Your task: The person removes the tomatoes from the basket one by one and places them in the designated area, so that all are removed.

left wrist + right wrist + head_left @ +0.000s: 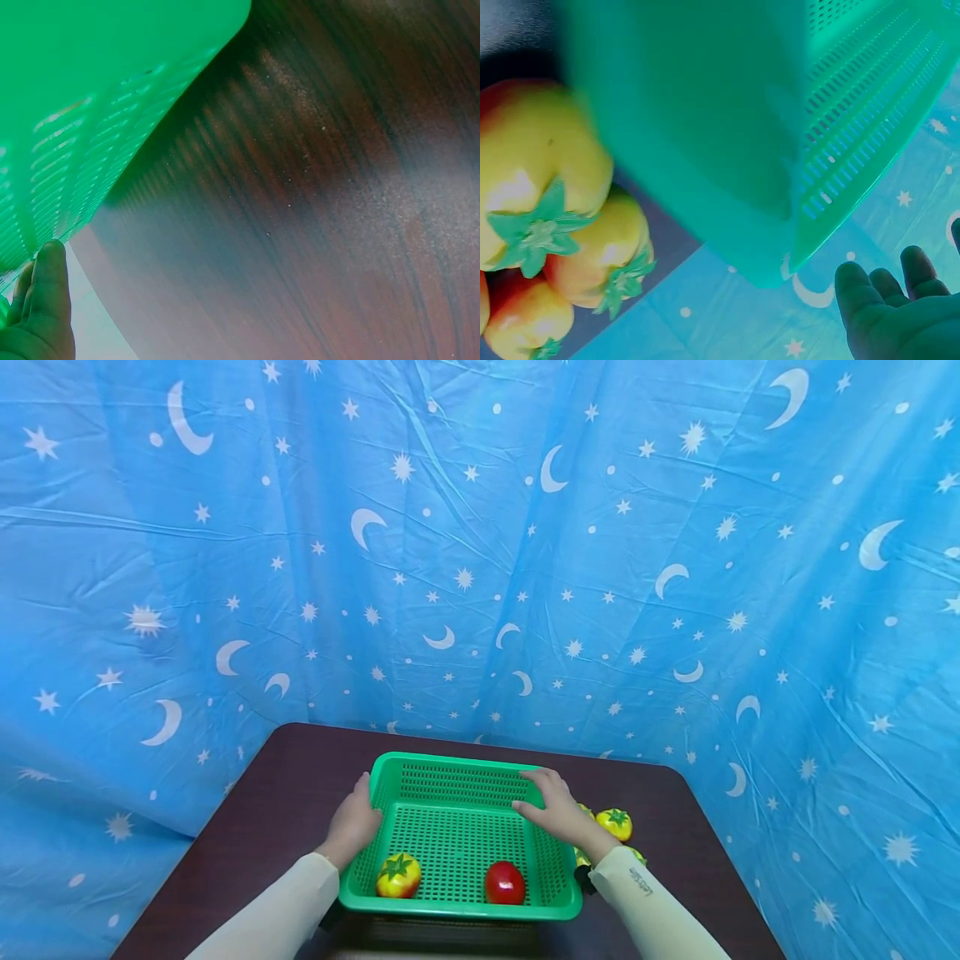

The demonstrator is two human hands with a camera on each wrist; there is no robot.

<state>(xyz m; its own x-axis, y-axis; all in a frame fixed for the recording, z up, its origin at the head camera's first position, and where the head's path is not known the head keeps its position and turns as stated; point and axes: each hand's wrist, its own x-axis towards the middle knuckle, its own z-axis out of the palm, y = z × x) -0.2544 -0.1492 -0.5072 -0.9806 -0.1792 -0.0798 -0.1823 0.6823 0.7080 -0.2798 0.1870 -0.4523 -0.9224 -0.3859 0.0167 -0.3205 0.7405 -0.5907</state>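
A green plastic basket [457, 910] with slotted walls stands on the table. In it lie a yellow-and-red tomato-like fruit [398, 877] with a green leafy top at front left and a glossy red round one [505, 884] at front right. My left hand [353, 822] is at the basket's left rim. In the left wrist view its straight fingers [50, 281] are right at the outer wall. Over the far right corner is my right hand [558, 810], thumb spread from the fingers. The right wrist view shows those fingers [855, 289] extended, apart from the basket.
Several more yellow-and-red fruits [540, 172] with green leaves lie right of the basket, partly hidden by my right arm in the head view. The dark brown table [300, 777] has rounded far corners. A blue curtain [480, 568] with moons and stars hangs around it.
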